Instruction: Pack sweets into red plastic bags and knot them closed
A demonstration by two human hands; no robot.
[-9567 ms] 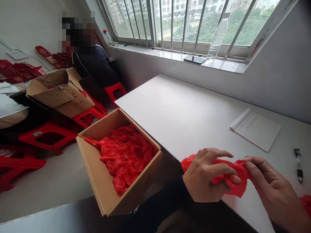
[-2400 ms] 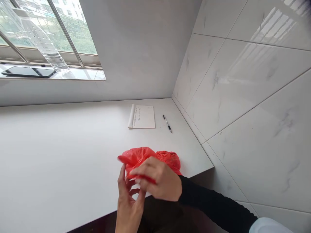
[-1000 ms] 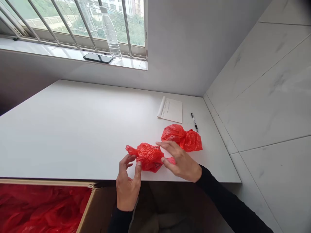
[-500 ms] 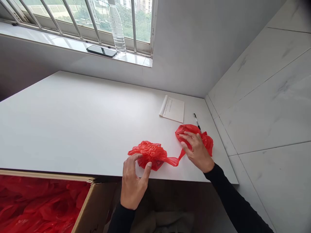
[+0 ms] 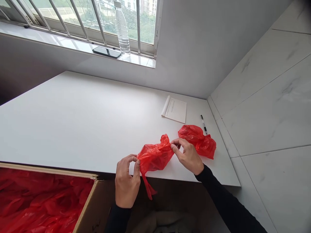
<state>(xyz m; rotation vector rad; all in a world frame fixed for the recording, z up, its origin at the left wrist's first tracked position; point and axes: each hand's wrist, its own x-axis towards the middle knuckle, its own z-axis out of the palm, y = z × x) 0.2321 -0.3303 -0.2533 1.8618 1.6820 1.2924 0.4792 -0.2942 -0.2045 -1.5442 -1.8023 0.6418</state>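
Between my two hands a crumpled red plastic bag [image 5: 155, 157] is spread at the front edge of the white table [image 5: 97, 123]. My left hand [image 5: 127, 181] pinches its left side between thumb and fingertips. On its right side, my right hand [image 5: 187, 155] has thumb and forefinger closed on the plastic. One strip of the bag dangles over the table edge, and a tuft stands up near the right fingertips. A second bunched red bag [image 5: 206, 145] lies just behind my right hand, apart from the first.
A cardboard box [image 5: 84, 207] full of red plastic bags [image 5: 41, 197] stands at the front left. Behind the bags lie a notepad [image 5: 176, 110] and a pen [image 5: 203, 124]. A water bottle [image 5: 122, 32] and a phone [image 5: 107, 52] rest on the windowsill. A tiled wall [image 5: 272, 113] bounds the right side.
Both hands have closed on the left bag, the right one coming over from the other bag. The left bag is now stretched out, its strip hanging down, no longer reaching toward the second bag.
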